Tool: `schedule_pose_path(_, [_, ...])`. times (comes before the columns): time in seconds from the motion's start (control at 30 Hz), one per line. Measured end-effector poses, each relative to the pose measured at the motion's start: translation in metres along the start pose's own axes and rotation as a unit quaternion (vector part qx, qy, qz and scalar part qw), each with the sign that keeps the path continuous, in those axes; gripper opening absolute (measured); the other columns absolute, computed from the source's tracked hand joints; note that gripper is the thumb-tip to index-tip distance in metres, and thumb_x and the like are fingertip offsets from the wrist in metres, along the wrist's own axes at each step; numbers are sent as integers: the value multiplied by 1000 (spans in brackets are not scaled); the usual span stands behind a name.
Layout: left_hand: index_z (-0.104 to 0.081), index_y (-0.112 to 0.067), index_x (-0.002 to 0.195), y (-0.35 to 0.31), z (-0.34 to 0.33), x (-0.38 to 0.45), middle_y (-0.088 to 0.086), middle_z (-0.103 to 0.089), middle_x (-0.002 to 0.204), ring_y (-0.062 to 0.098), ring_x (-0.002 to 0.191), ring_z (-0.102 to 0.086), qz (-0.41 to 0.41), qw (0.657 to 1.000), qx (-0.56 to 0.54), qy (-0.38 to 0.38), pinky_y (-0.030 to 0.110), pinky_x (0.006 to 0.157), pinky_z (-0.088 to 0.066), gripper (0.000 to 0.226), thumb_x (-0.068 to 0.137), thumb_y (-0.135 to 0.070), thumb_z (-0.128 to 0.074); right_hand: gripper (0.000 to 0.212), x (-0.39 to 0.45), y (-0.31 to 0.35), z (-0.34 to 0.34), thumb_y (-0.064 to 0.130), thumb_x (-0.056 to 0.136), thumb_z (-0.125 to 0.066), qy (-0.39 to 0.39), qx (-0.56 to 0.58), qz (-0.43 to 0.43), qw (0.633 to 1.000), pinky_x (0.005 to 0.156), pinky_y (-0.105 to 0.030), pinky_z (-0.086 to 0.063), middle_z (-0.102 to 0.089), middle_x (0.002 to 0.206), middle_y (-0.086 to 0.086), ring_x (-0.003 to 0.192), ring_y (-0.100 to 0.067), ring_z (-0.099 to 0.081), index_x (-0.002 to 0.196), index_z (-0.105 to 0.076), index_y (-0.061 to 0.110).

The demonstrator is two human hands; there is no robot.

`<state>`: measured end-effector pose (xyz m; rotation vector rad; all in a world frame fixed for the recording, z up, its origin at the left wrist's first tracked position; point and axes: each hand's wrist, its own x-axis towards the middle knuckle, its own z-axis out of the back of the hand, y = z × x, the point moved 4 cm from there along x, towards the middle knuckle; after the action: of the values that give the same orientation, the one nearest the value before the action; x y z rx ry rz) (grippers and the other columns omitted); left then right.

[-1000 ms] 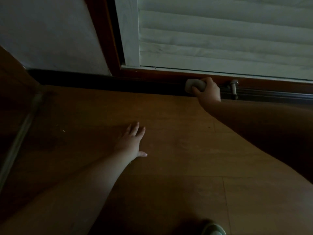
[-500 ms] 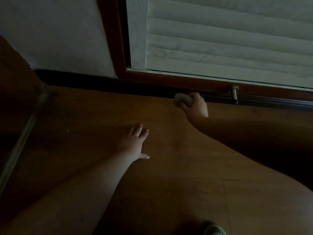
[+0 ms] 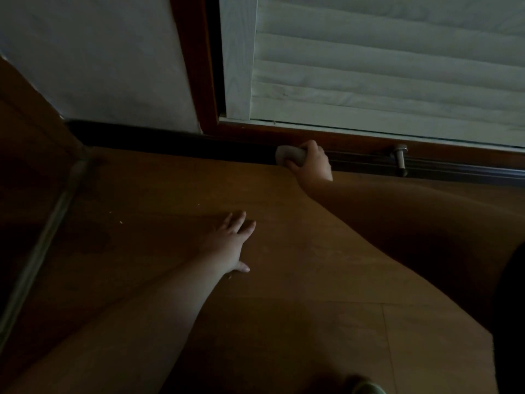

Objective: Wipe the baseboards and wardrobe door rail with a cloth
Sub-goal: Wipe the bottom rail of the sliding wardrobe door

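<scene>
My right hand (image 3: pixel 312 162) grips a small wadded pale cloth (image 3: pixel 288 157) and holds it against the dark door rail (image 3: pixel 440 169) at the foot of the white louvred wardrobe door (image 3: pixel 383 66). The cloth sticks out to the left of my fingers. A dark baseboard (image 3: pixel 136 136) runs along the white wall to the left of the rail. My left hand (image 3: pixel 231 243) lies flat on the wooden floor with fingers spread, holding nothing.
A metal peg-like door guide (image 3: pixel 400 159) stands on the rail to the right of my right hand. A brown door frame (image 3: pixel 196 66) separates wall and wardrobe. A metal strip (image 3: pixel 42 245) crosses the floor at left. A slipper toe (image 3: pixel 366 388) shows at bottom.
My right hand slid the cloth leftward along the rail, dipping onto the floor edge half a second ago, and now it sits back up on the rail. My left hand stayed planted.
</scene>
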<state>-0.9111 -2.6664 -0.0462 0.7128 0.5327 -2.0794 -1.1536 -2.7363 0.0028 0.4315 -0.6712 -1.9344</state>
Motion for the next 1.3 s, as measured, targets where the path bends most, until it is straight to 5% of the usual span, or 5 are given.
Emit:
schedule_pose_path(0.4, [11, -43, 154, 4, -6, 7, -7, 30, 161, 26, 151, 17, 8, 1000, 9, -20, 54, 115, -33, 116, 77, -57, -75, 45, -6, -86, 84, 22, 90, -69, -35, -102, -90, 990, 83, -33, -46, -50, 128, -11, 109, -28, -57, 128, -46, 14])
schedule_pose_path(0.57, [11, -40, 155, 0, -2, 7, -5, 30, 161, 27, 151, 17, 17, 1000, 9, 2, 54, 117, -29, 118, 77, -53, -76, 50, -13, -90, 90, 16, 93, -63, -75, -123, -213, 966, 96, -45, -49, -44, 138, -19, 121, -38, -53, 136, -38, 8])
schedule_pose_path(0.73, [11, -36, 156, -14, 1, 11, 0, 18, 165, 27, 153, 9, 7, 999, 25, -36, 54, 123, -8, 113, 81, -61, -69, 51, -28, -95, 75, 26, 91, -69, -4, -45, -145, 988, 81, -32, -46, -48, 131, -9, 105, -21, -55, 134, -44, 13])
schedule_pose_path(0.93, [16, -33, 155, -56, 4, 24, -1, 21, 164, 23, 152, 12, -59, 993, 52, -92, 49, 122, 0, 107, 84, -70, -56, 63, -34, -98, 45, 38, 88, -71, 11, 4, -115, 993, 92, -32, -43, -50, 136, -7, 121, -24, -51, 140, -44, 16])
schedule_pose_path(1.3, [15, -27, 156, -104, 15, 45, -2, 29, 161, 26, 150, 19, -55, 997, 56, 10, 61, 121, -9, 126, 76, -49, -78, 48, -13, -133, 51, 33, 88, -71, -33, 57, -143, 987, 92, -28, -40, -51, 127, -4, 117, -20, -52, 128, -49, 17])
